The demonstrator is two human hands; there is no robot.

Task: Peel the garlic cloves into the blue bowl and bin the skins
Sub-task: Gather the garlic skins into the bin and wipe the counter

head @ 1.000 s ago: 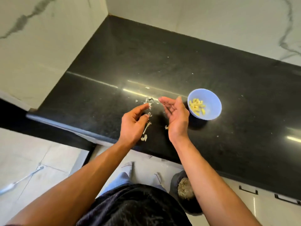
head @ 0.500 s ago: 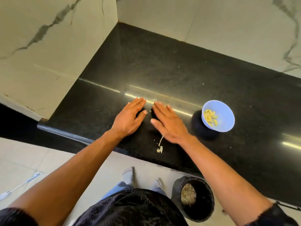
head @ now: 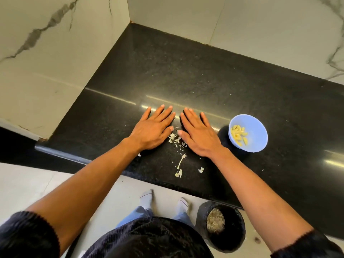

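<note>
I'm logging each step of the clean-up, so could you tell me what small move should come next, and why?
Probably draw both palms together and toward the counter edge, sweeping the skins into one pile. The left hand and right hand lie flat on the counter either side of the scraps, cloves already sit in the bowl, and the bin stands below.

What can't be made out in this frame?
Head view only:
- Counter under the left hand and right hand: the flat palms hide any garlic skins beneath.
- Blue bowl: peeled cloves too small to count.
- Black bin: contents too blurred to identify.
</note>
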